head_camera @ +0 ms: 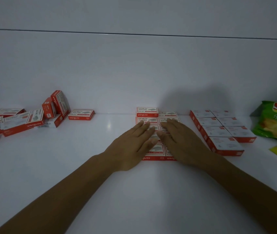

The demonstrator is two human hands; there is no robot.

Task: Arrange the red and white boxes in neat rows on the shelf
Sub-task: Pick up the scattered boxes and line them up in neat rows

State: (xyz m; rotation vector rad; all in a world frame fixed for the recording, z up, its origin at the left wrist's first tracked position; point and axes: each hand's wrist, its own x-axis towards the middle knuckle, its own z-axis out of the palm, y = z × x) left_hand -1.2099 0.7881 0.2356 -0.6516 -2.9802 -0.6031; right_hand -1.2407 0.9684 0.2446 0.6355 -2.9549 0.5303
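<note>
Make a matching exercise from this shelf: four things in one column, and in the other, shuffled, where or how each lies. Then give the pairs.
Things
1. heap of boxes
2. lone box
3. middle block of boxes
4. green snack bag

Place or state
A. far right of the shelf
B. in two neat columns, with the left hand and the right hand flat on top
C. lying flat, between the heap and the block
D. far left, jumbled, some tilted

Pairs: 1-D, 2-C, 3-B, 4-A
</note>
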